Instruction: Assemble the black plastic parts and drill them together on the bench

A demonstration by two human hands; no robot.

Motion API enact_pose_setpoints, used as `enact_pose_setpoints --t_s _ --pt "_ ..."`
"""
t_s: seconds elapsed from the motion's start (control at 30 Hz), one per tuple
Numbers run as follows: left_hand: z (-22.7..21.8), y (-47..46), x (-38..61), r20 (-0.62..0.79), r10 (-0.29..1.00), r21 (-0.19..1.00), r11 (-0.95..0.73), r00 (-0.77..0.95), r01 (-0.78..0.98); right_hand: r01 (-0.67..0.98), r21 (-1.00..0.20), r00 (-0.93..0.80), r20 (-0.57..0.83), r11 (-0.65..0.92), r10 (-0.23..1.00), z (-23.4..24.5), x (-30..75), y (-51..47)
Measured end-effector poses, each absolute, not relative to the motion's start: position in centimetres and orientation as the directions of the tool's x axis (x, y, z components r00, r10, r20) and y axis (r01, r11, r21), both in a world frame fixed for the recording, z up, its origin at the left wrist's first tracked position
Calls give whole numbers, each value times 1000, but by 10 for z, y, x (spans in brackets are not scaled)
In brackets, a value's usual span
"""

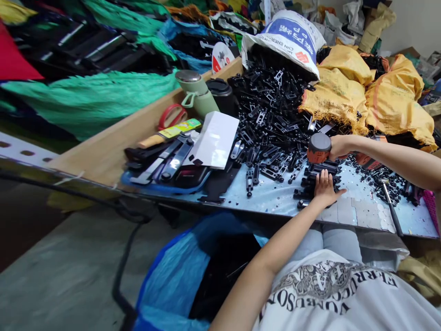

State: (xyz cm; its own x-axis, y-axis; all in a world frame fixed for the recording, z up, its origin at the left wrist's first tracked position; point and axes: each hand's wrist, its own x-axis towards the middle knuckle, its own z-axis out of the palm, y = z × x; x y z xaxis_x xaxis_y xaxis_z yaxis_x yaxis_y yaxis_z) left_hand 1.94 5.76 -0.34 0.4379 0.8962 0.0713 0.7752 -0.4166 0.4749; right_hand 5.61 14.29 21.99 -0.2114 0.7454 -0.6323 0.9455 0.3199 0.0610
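the left hand (324, 187) is lying flat, fingers spread and unclenched, pressing on a row of black plastic brackets (308, 182) near the front edge of the worktop (358, 207). the brackets' long axes are running left to right. just beyond the fingertips, the right hand (339, 146) is gripping an orange-and-grey power driver (319, 148) above the row. the parts are appearing rigid, matt and slotted; a loose heap (272, 115) is lying farther off.

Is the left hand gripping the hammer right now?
No: the left hand lies flat on the black plastic parts, the right hand grips a power tool, and the hammer lies apart on the table.
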Motion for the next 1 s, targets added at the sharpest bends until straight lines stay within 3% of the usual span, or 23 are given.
enact_pose_setpoints --t_s 0.27,0.47,0.6,0.8,1.0 --pt "-5 42 9 102 876 465 -460 471 756 943 60 -216 -639 328 739 214 47 124" --pt "-2 39 10 227 872 432 -489 434 758 917 16 -305 -616 398 727 221 49 102" --pt "-1 37 10 209 879 443 -475 428 760 895 -87 -382 -656 438 651 215 37 96" --pt "2 36 9 191 880 451 -471 434 758 897 8 -326 -663 442 673 219 31 85" --pt "5 36 9 108 897 518 -420 430 745 863 -37 -412 -631 505 658 226 16 60"
